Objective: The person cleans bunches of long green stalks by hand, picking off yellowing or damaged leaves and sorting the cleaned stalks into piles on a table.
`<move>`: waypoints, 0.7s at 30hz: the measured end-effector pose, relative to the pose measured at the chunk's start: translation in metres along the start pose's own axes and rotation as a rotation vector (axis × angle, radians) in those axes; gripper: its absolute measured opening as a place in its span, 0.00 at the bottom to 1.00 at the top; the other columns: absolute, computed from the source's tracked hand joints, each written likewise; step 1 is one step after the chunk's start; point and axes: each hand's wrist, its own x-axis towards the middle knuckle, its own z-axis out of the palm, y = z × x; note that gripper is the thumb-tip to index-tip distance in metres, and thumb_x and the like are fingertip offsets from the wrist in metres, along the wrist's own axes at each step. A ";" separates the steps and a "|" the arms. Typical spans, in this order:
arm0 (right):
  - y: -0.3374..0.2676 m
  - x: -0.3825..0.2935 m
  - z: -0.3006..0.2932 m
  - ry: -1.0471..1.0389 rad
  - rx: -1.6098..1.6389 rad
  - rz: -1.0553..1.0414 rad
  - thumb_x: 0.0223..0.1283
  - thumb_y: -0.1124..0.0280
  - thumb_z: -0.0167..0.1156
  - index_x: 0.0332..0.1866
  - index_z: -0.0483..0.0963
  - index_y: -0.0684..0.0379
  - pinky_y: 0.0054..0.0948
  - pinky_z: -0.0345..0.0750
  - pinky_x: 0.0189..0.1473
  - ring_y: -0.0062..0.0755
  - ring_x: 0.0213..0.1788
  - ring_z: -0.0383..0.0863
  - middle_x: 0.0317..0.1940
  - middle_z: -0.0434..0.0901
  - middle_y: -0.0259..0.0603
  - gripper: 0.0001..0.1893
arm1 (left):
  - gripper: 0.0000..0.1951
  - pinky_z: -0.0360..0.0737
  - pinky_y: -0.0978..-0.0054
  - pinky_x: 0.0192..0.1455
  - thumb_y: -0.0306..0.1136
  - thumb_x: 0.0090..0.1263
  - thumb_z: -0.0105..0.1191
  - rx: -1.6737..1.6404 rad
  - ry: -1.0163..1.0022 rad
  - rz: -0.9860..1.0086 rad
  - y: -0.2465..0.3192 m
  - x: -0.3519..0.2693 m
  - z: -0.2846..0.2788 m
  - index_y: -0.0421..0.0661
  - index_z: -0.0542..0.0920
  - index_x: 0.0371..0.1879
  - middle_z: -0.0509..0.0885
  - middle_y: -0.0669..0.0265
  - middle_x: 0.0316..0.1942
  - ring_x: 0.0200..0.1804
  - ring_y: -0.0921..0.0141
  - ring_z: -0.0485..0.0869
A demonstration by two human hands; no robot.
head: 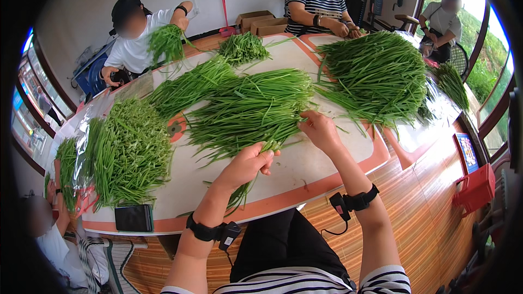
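My left hand (pixel 251 163) is closed around a small bunch of garlic chives (pixel 271 145); pale stem ends stick out past the thumb, and leaves hang below the fist. Just to the right, my right hand (pixel 322 130) has its fingertips at the cut-end side of a large heap of chives (pixel 253 106). Whether those fingers pinch a stem is too small to tell. The heap lies on a white table with an orange border (pixel 286 202).
Bundled chives with buds (pixel 132 147) lie left, near a phone (pixel 134 218) and plastic wrap (pixel 83 151). A bigger chive pile (pixel 376 73) sits right. Co-workers sit around the table; one (pixel 141 49) lifts a bunch of chives (pixel 166 45). A red plastic stool (pixel 476 188) stands on the floor.
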 end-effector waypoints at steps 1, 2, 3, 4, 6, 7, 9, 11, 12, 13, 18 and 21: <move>-0.002 0.002 0.004 -0.047 -0.027 0.010 0.53 0.67 0.60 0.40 0.77 0.61 0.38 0.75 0.36 0.45 0.34 0.80 0.28 0.80 0.46 0.12 | 0.13 0.75 0.78 0.37 0.35 0.73 0.43 0.007 0.011 -0.018 0.000 -0.001 -0.001 0.36 0.74 0.45 0.71 0.73 0.24 0.27 0.79 0.70; -0.001 0.003 0.007 -0.051 -0.058 -0.006 0.54 0.66 0.59 0.38 0.77 0.61 0.40 0.74 0.37 0.48 0.34 0.80 0.27 0.80 0.46 0.11 | 0.13 0.75 0.78 0.36 0.35 0.73 0.43 0.000 0.011 -0.022 0.001 0.000 0.000 0.37 0.74 0.45 0.70 0.74 0.24 0.26 0.79 0.69; 0.001 0.003 0.009 -0.053 -0.041 -0.009 0.53 0.66 0.59 0.38 0.77 0.62 0.39 0.75 0.36 0.47 0.33 0.80 0.27 0.80 0.46 0.11 | 0.14 0.75 0.78 0.36 0.35 0.73 0.43 -0.007 0.014 -0.025 0.001 -0.001 -0.001 0.37 0.74 0.46 0.69 0.74 0.24 0.26 0.80 0.69; 0.004 0.003 0.011 -0.054 -0.026 -0.012 0.53 0.66 0.59 0.37 0.76 0.62 0.38 0.75 0.35 0.45 0.31 0.80 0.26 0.80 0.46 0.10 | 0.14 0.75 0.79 0.35 0.36 0.73 0.43 -0.014 0.015 -0.027 0.002 -0.001 -0.001 0.37 0.74 0.46 0.69 0.75 0.24 0.25 0.80 0.68; 0.004 -0.001 0.011 -0.052 0.046 -0.022 0.53 0.68 0.60 0.35 0.76 0.63 0.35 0.75 0.33 0.43 0.29 0.80 0.24 0.80 0.46 0.10 | 0.14 0.75 0.79 0.35 0.36 0.74 0.42 -0.007 0.030 -0.016 0.003 0.000 -0.001 0.37 0.74 0.45 0.68 0.75 0.23 0.25 0.80 0.68; -0.002 -0.009 0.008 -0.051 0.100 -0.027 0.53 0.68 0.61 0.35 0.76 0.63 0.34 0.75 0.32 0.41 0.28 0.80 0.23 0.80 0.46 0.09 | 0.14 0.75 0.79 0.34 0.37 0.74 0.42 -0.007 0.039 -0.011 0.002 -0.001 -0.002 0.38 0.74 0.45 0.68 0.75 0.23 0.25 0.80 0.68; -0.012 -0.024 0.002 -0.059 0.174 -0.028 0.52 0.70 0.62 0.34 0.76 0.63 0.31 0.75 0.31 0.38 0.26 0.80 0.23 0.79 0.46 0.08 | 0.14 0.74 0.78 0.34 0.37 0.74 0.42 -0.028 0.062 0.035 0.000 0.000 -0.003 0.38 0.74 0.43 0.69 0.75 0.23 0.25 0.80 0.69; -0.020 -0.041 -0.004 -0.082 0.214 -0.018 0.52 0.71 0.62 0.33 0.76 0.64 0.29 0.75 0.30 0.36 0.25 0.80 0.23 0.79 0.46 0.07 | 0.13 0.74 0.78 0.33 0.37 0.74 0.43 -0.046 0.096 0.084 -0.003 0.000 -0.003 0.39 0.74 0.42 0.69 0.75 0.23 0.25 0.79 0.69; -0.026 -0.049 -0.006 -0.108 0.199 -0.043 0.52 0.72 0.62 0.33 0.76 0.64 0.30 0.75 0.30 0.36 0.26 0.80 0.23 0.80 0.46 0.07 | 0.13 0.74 0.78 0.33 0.37 0.74 0.43 -0.050 0.119 0.110 -0.005 0.001 -0.002 0.39 0.74 0.41 0.69 0.74 0.23 0.25 0.79 0.70; -0.028 -0.057 -0.004 -0.118 0.199 -0.054 0.53 0.72 0.62 0.34 0.76 0.64 0.31 0.75 0.31 0.37 0.26 0.81 0.23 0.79 0.46 0.07 | 0.12 0.74 0.78 0.33 0.37 0.74 0.43 -0.052 0.136 0.138 -0.005 0.002 -0.002 0.39 0.74 0.41 0.69 0.74 0.23 0.25 0.79 0.70; -0.052 -0.092 0.000 -0.204 0.211 -0.157 0.52 0.74 0.60 0.33 0.74 0.62 0.34 0.76 0.32 0.42 0.30 0.80 0.28 0.78 0.45 0.05 | 0.12 0.72 0.73 0.52 0.36 0.74 0.42 -0.027 0.157 0.248 -0.002 0.001 0.003 0.40 0.76 0.41 0.81 0.63 0.40 0.44 0.74 0.77; -0.066 -0.103 0.000 -0.240 0.278 -0.199 0.52 0.74 0.60 0.33 0.74 0.62 0.32 0.76 0.32 0.42 0.30 0.80 0.28 0.78 0.44 0.05 | 0.13 0.71 0.75 0.52 0.36 0.74 0.42 0.189 0.035 0.271 0.001 -0.002 0.006 0.39 0.75 0.44 0.80 0.63 0.41 0.45 0.76 0.76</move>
